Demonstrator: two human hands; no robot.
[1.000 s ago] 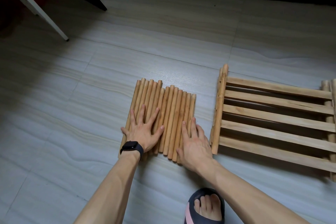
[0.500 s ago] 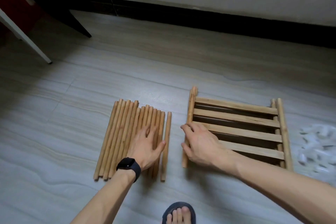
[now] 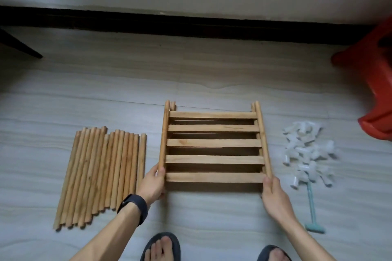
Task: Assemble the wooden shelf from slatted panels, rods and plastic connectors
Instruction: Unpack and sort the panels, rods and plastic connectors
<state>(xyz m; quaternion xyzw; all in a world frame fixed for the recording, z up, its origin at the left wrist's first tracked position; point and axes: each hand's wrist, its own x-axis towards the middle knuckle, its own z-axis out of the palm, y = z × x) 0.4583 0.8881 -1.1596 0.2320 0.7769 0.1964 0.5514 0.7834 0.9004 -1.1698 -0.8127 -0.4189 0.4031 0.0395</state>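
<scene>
Grey floor tiles run up to a dark skirting board. The stack of slatted panels [image 3: 213,144] lies mid-floor, with the rods [image 3: 101,174] in a row toward the floor's left edge and the plastic connectors [image 3: 307,152] heaped toward its right. The left hand [image 3: 151,185] and right hand [image 3: 274,195] each grip a near corner of the stack. This looks like the laying-out stage; next, probably, one panel must be lifted off and connectors fitted to its rail ends.

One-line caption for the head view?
Left hand and right hand hold the slatted panels by near corners; rods left, connectors right.
</scene>
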